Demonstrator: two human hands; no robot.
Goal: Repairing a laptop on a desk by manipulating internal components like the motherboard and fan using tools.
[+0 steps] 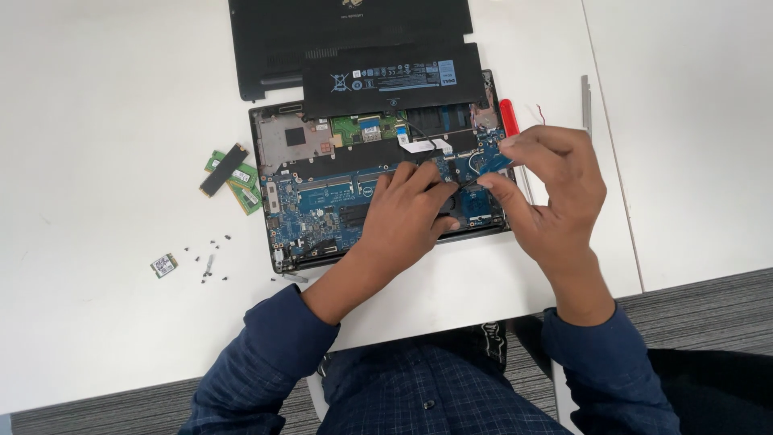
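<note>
We pinch a small blue circuit board (493, 162) in our right hand (547, 193); our left hand (407, 213), at nine o'clock, presses curled fingertips flat onto the opened laptop (322, 201).

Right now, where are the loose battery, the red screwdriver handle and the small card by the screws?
Battery (392, 80): head view, middle of its black top face.
Red screwdriver handle (508, 115): head view, on the handle's visible red part.
Small card (163, 265): head view, centre of its face.
</note>
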